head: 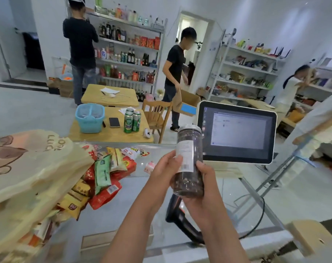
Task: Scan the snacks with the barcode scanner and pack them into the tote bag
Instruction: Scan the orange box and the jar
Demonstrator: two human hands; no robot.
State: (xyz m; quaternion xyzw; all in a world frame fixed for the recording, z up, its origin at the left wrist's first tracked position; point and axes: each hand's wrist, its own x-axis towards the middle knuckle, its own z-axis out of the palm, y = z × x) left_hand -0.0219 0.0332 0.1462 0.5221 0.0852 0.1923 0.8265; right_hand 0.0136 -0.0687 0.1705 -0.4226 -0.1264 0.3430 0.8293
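Both of my hands hold a clear plastic jar (189, 179) of dark snacks upright above the glass counter (123, 209). Its white barcode label faces me. My left hand (166, 168) grips the jar's left side, and my right hand (203, 190) wraps its lower right side. The black barcode scanner (177, 217) lies on the counter beneath my right hand, partly hidden. The beige tote bag (28, 168) sits at the left with its mouth toward a pile of snack packets (104, 175).
A tablet screen (237, 131) stands behind the jar. A small pink packet (149, 167) lies on the counter. Beyond are wooden tables with a blue basket (90, 118), cans (132, 121) and a phone, shelves of goods, and three people.
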